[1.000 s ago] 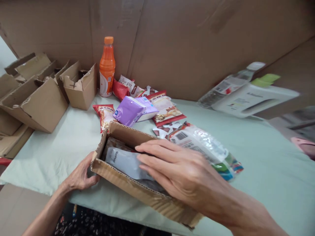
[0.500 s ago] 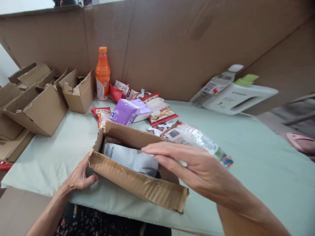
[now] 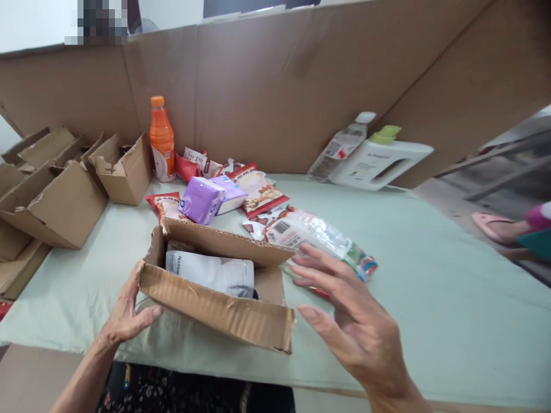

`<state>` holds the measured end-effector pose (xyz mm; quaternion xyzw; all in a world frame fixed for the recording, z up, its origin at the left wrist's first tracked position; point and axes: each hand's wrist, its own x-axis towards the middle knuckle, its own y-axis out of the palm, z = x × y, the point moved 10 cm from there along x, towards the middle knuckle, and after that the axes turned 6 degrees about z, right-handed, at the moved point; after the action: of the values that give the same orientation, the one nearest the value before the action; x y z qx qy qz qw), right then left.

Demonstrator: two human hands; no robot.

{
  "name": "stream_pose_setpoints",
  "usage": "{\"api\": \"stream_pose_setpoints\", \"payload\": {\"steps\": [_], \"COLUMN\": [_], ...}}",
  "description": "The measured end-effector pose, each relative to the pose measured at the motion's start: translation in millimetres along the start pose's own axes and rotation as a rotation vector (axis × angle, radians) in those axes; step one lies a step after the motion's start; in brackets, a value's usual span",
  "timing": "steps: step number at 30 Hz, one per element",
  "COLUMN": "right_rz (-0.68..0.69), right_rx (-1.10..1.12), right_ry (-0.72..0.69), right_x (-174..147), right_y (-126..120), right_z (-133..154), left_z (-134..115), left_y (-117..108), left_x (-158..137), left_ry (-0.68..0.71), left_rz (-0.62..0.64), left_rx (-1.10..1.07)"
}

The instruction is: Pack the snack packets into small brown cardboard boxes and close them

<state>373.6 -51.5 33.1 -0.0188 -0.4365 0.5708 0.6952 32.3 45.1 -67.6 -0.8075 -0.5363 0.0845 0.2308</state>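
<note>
An open cardboard box (image 3: 215,307) sits at the near edge of the table, its flaps raised along both long sides. Inside it lies a white printed pouch (image 3: 215,274), towards the left end. My left hand (image 3: 127,315) grips the box's left corner, thumb along the front and fingers partly hidden behind the side. Off the right end, my right hand (image 3: 353,315) is open and empty, fingers apart, close to the box's edge. Just beyond it lies a clear plastic snack packet (image 3: 318,232).
Purple tissue packs (image 3: 202,199) and red snack bags (image 3: 260,192) lie behind the box. An orange bottle (image 3: 162,140) stands by several cardboard boxes (image 3: 64,195) at left. A clear bottle (image 3: 340,149) and white jug (image 3: 379,163) lean against the cardboard wall (image 3: 258,86).
My right hand has come out from over the pouch to the box's right end, and its fingers have spread. My left hand stays at the left corner. The view has shifted.
</note>
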Motion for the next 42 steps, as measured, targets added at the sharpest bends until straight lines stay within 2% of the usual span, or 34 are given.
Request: {"api": "stream_pose_setpoints", "payload": {"steps": [6,8,14,18,21,27,30,33,37,42], "right_rz": [0.055,0.041,-0.071,0.068,0.113,0.378,0.434,0.449,0.461,0.692], "right_rx": [-0.114,-0.077,0.035,0.042,0.109,0.341,0.440,0.486,0.449,0.262], "right_ry": [-0.012,-0.024,-0.106,-0.157,-0.212,-0.193,-0.158,-0.119,-0.045,-0.005], "right_x": [-10,-11,-15,-16,-15,-13,-15,-15,-8,10], "right_y": [23,26,11,21,26,51,55,54,53,69], "right_z": [2,9,41,65,77,66,59,54,46,48], "left_z": [-1,-4,-18,-32,-39,-55,-58,-59,-57,-48], "left_y": [-3,-1,-2,-2,-1,2,4,5,11,13], "left_x": [-5,-4,3,7,7,5,5,5,1,-4], "left_ry": [0.004,0.010,0.027,0.043,0.065,0.320,0.398,0.413,0.407,0.364], "left_rz": [-0.049,-0.040,-0.037,-0.021,-0.001,-0.009,-0.015,-0.026,-0.019,-0.036], "left_rx": [0.012,0.006,-0.021,-0.056,-0.030,0.104,0.146,0.152,0.153,0.183]}}
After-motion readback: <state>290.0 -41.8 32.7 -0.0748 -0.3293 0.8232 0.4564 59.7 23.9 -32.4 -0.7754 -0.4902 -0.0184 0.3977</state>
